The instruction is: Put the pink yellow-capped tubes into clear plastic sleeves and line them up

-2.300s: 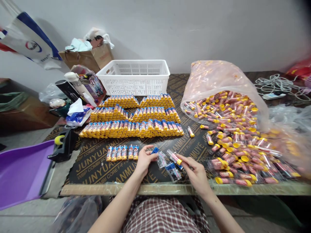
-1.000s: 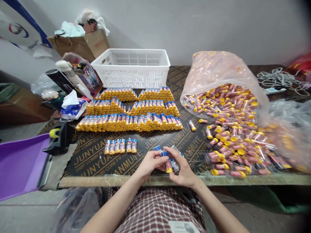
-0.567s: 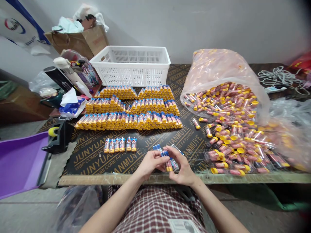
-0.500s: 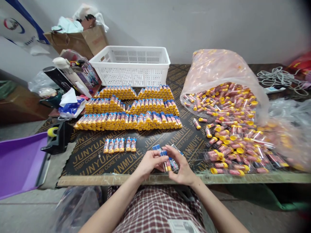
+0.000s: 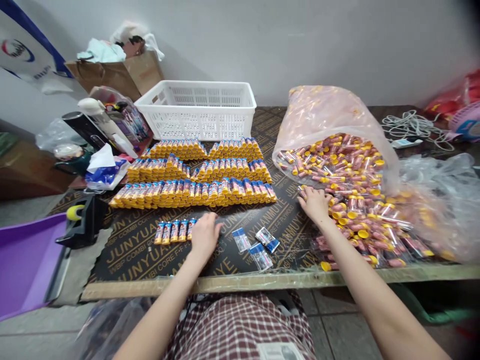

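My left hand (image 5: 204,234) rests at the right end of a short row of labelled tubes (image 5: 175,231) with yellow ends. Its thumb stands apart from the fingers, and nothing shows between them; the hand hides the row's end. Farther right, my right hand (image 5: 316,204) is at the left edge of a heap of clear tubes (image 5: 352,216) with pink contents and yellow caps. Its thumb and forefinger close on one loose tube (image 5: 301,189), mostly hidden. Between the hands lie three small bundles of blue-and-clear printed film (image 5: 241,240).
Stacked rows of labelled tubes (image 5: 195,192) stand before a white plastic basket (image 5: 198,122). A large translucent bag (image 5: 326,112) spills tubes at right. A black tape dispenser (image 5: 84,220) and purple dustpan (image 5: 28,265) are at left. Coiled cable (image 5: 410,127) lies at the back right.
My hands have parted. The left went left to the short row with the tube it held, which is out of sight now. The right moved to the heap. The film bundles are uncovered.
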A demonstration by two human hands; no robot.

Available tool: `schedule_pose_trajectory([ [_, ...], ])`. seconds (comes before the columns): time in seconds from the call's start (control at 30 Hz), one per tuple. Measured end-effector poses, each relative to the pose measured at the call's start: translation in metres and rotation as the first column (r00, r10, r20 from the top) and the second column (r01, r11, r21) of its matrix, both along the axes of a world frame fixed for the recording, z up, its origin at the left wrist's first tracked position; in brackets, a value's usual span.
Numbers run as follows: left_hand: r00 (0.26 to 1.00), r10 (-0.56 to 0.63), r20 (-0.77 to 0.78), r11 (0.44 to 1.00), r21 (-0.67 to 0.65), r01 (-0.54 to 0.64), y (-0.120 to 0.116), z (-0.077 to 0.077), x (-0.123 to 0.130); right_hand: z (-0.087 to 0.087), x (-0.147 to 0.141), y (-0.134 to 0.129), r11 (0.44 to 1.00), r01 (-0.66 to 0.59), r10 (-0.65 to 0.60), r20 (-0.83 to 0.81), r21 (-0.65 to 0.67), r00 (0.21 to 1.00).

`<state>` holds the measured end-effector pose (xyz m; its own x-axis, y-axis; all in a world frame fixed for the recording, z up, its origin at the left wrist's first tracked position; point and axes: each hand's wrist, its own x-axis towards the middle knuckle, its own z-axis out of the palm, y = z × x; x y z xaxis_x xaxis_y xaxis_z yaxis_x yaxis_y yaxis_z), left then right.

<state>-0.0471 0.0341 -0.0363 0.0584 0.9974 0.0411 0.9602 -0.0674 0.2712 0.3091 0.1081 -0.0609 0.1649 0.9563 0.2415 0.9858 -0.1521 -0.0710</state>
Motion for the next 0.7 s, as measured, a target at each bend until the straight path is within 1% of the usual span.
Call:
schedule_pose_trajectory([
  [0.07,0.99,-0.102,0.093,0.99,-0.084,0.11,-0.006,-0.008,0.021,0.001,0.0,0.001,1.0,-0.013,0.013,-0.007,-0.005,1.0],
  [0.1,0.986,-0.121,0.115,0.982,-0.13,0.136,-0.009,-0.012,0.03,0.002,-0.002,0.001,1.0,-0.022,0.022,-0.017,-0.004,1.0],
  [0.2,0.99,-0.067,0.124,0.976,-0.197,0.091,-0.012,-0.023,0.047,0.007,-0.008,-0.004,0.998,-0.065,0.066,-0.083,0.018,0.994],
  [0.3,0.984,-0.023,0.177,0.98,-0.191,0.057,-0.011,-0.028,0.049,0.015,-0.022,-0.019,0.988,-0.141,0.15,-0.191,0.063,0.97],
  [0.37,0.971,-0.009,0.241,0.983,-0.176,0.053,-0.011,-0.029,0.047,0.021,-0.037,-0.036,0.976,-0.197,0.214,-0.26,0.091,0.942],
  [0.43,0.951,0.001,0.309,0.988,-0.147,0.047,-0.011,-0.03,0.044,0.026,-0.057,-0.058,0.96,-0.25,0.279,-0.398,0.125,0.874],
  [0.5,0.921,0.012,0.389,0.991,-0.13,0.043,-0.012,-0.031,0.043,0.03,-0.077,-0.081,0.946,-0.275,0.321,-0.62,0.172,0.716],
  [0.57,0.873,0.035,0.486,0.989,-0.144,0.04,-0.013,-0.032,0.044,0.031,-0.096,-0.1,0.943,-0.272,0.318,-0.754,0.191,0.575],
  [0.63,0.813,0.076,0.578,0.985,-0.168,0.027,-0.014,-0.034,0.044,0.03,-0.11,-0.114,0.945,-0.264,0.307,-0.802,0.192,0.512],
  [0.7,0.765,0.103,0.635,0.984,-0.177,0.015,-0.015,-0.035,0.045,0.027,-0.119,-0.122,0.947,-0.252,0.302,-0.826,0.2,0.476],
])
